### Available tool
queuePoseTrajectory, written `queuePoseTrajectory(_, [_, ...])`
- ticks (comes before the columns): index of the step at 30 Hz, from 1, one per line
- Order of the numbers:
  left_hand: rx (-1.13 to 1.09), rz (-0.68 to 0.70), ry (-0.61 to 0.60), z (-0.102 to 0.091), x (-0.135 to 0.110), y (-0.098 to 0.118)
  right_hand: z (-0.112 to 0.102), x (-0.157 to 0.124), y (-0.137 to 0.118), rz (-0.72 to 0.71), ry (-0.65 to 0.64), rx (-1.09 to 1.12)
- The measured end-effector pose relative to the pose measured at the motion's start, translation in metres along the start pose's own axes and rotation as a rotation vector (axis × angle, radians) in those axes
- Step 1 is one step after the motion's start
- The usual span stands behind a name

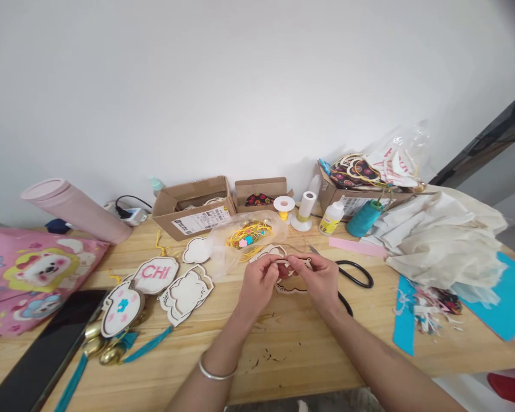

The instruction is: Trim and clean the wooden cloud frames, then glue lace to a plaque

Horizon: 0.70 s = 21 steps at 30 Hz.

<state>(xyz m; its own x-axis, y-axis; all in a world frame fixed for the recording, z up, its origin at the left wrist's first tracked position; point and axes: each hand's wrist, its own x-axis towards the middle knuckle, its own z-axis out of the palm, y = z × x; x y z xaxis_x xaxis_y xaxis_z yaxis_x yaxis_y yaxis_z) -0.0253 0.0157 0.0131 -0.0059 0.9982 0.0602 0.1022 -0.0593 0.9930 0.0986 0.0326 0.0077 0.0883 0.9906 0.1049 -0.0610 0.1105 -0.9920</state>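
Note:
My left hand [258, 283] and my right hand [321, 280] meet over the middle of the table. Between thumbs and fingers, both pinch a thin pale wooden cutout [305, 262] with an ornate edge; fingers hide much of it. Below them, another wooden cutout [292, 290] lies on the table, partly covered. Just behind my left hand rests a white shape with a dark outline [269, 251]. Scissors with black handles [370, 279] lie beside my right hand, partly behind it.
At left are layered cutouts [186, 293], a "CHI" plaque [155, 274], a flowered pendant [121, 309] and brass bells [111, 353]. Yellow cords fill a clear bag [218, 240]. Behind stand a glue bottle [331, 219], teal thread [364, 218] and cardboard boxes [197, 220]. White fabric [442, 240] lies right.

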Motion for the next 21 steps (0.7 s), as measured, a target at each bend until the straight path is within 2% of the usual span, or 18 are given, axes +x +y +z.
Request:
queuePoseTrajectory(3, [-0.116,-0.019,-0.046,0.0000,0.0000,-0.0023,-0.0012,0.0030,-0.0017,0.040,-0.012,0.050])
queuePoseTrajectory(7, [-0.226,-0.026,-0.041,0.0029,0.0010,-0.0026,-0.0033,0.0054,-0.0017,0.045,0.040,0.129])
queuePoseTrajectory(10, [-0.119,-0.025,-0.020,0.0048,0.0011,-0.0014,-0.0046,0.0044,-0.0014,0.011,0.047,0.085])
queuePoseTrajectory(15, [0.170,0.017,0.045,0.0037,-0.0005,0.0015,-0.0064,0.0001,-0.0028,-0.147,-0.026,-0.129])
queuePoseTrajectory(21, [0.193,0.035,-0.014,-0.0017,0.0000,0.0011,-0.0057,-0.0009,-0.0045,-0.228,-0.108,-0.213])
